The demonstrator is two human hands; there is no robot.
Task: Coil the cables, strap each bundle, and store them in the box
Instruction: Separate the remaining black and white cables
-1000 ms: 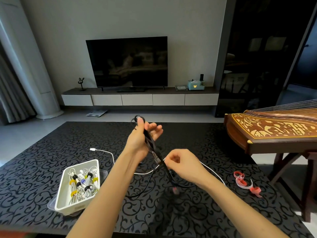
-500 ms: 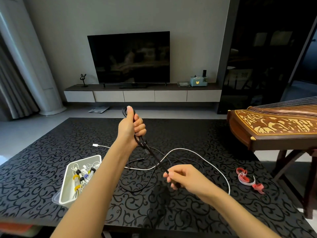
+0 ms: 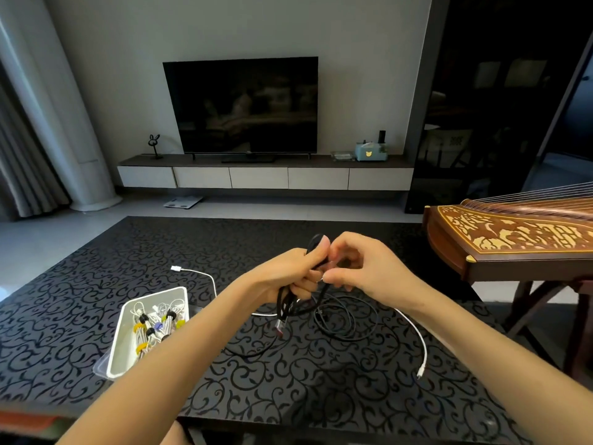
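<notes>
Living room, TV (image 3: 240, 104) on the far wall; black patterned table (image 3: 321, 396) up front. Head view: left hand (image 3: 290, 273) fisted around a folded black cable (image 3: 316, 248) above the table's middle, loops hanging down. Right hand (image 3: 362, 268) pinches the same cable beside it. White cable (image 3: 420, 342) lies toward the right edge. White box (image 3: 120, 342) (strapped bundles inside) sits near the left edge.

**Both hands meeting above the table**

The left hand (image 3: 290, 273) is hovering over the table (image 3: 80, 284), fingers curling closed around a black cable (image 3: 316, 244), thumb pressing on top. The right hand (image 3: 369, 268) is reaching in just beside it, thumb and forefinger pinching at the same cable. Both bare forearms are stretching forward above the table's near edge.
</notes>
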